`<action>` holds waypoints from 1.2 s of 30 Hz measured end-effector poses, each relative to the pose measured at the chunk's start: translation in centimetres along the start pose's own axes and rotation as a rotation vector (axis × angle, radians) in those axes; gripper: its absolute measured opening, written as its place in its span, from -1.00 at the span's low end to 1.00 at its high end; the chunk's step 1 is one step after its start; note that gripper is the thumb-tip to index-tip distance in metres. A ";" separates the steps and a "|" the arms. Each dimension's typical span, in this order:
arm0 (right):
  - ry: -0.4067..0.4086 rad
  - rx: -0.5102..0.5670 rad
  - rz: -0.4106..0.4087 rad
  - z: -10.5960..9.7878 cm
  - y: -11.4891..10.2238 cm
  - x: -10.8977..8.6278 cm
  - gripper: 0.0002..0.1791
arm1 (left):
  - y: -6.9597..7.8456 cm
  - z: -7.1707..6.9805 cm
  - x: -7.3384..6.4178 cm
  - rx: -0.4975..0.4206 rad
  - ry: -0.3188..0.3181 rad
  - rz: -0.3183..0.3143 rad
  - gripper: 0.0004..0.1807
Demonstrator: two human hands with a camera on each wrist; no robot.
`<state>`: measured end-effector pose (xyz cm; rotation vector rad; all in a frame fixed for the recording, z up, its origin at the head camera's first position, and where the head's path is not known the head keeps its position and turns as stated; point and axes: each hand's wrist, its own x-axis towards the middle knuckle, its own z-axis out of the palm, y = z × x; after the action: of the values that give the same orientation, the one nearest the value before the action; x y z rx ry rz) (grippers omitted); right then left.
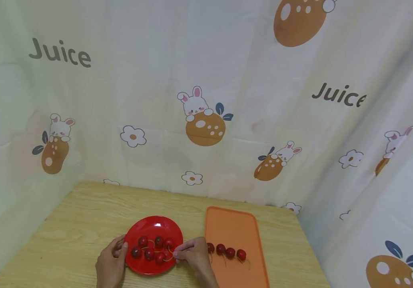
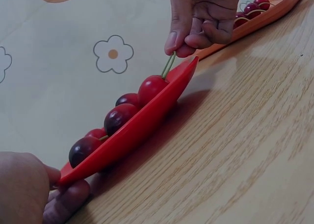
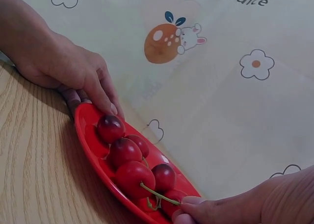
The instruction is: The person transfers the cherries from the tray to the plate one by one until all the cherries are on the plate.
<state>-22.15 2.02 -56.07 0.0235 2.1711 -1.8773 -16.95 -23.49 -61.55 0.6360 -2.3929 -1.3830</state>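
Several dark red cherries with stems lie on a round red plate (image 1: 152, 224). My left hand (image 1: 110, 262) grips the plate's left rim, thumb on top and fingers beneath, as the left wrist view shows. On the plate's right side my right hand (image 1: 195, 256) pinches the green stem (image 3: 162, 194) of a cherry (image 3: 136, 179) between thumb and fingertips. That cherry (image 2: 153, 89) is still among the others on the plate. In the left wrist view the pinched stem looks doubled.
To the right lies an orange tray (image 1: 231, 224) with a row of several cherries (image 1: 230, 253) across it, partly behind my right hand. Both stand on a wood-grain table (image 1: 94, 212). A printed curtain (image 1: 148, 80) hangs behind and at the sides.
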 end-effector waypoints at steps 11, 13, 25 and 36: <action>0.024 -0.036 0.026 0.1 -0.3 0.0 -0.89 | -0.1 0.1 0.0 -0.005 0.006 0.021 -0.59; 0.027 -0.040 0.029 0.0 -0.3 0.1 -0.89 | -0.2 0.2 0.0 -0.003 0.005 0.022 -0.59; 0.037 -0.068 0.047 -0.1 -0.5 -0.2 -0.89 | 0.1 0.3 0.0 -0.006 -0.003 -0.004 -0.57; 0.035 -0.064 0.008 -0.7 -0.4 -0.7 -0.92 | -0.2 0.2 0.0 0.009 0.007 0.004 -0.57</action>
<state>-21.72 2.77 -55.49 0.0532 2.2496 -1.8154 -17.04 -23.42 -61.81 0.6371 -2.3947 -1.3676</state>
